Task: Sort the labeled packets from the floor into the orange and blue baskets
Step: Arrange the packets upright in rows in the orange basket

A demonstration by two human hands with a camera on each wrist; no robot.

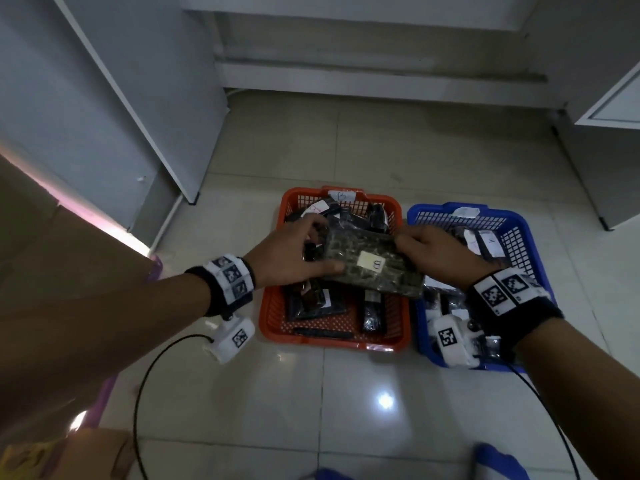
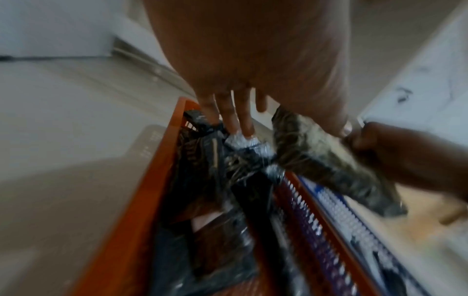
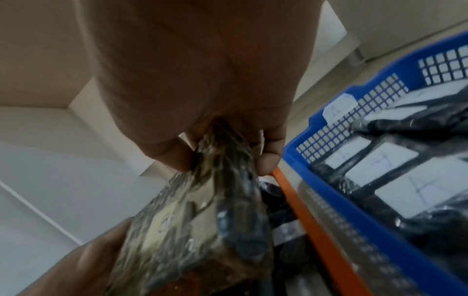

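A bubble-wrapped packet (image 1: 374, 268) with a yellow label marked B hangs over the orange basket (image 1: 332, 344). My left hand (image 1: 294, 254) holds its left end, thumb along the near edge. My right hand (image 1: 436, 251) pinches its right end. In the left wrist view the packet (image 2: 329, 160) lies under my thumb, and my fingers (image 2: 235, 116) reach toward dark packets in the orange basket (image 2: 142, 200). In the right wrist view my fingers clamp the packet (image 3: 202, 230). The blue basket (image 3: 316, 128) holds packets labelled A. It stands right of the orange one (image 1: 419, 327).
A B tag (image 1: 341, 195) sits on the orange basket's far rim. A cardboard box (image 1: 41, 237) and a grey cabinet (image 1: 121, 98) stand to the left, and a white cabinet (image 1: 609, 98) to the right. A black cable (image 1: 145, 375) trails over the glossy tile floor (image 1: 311, 410).
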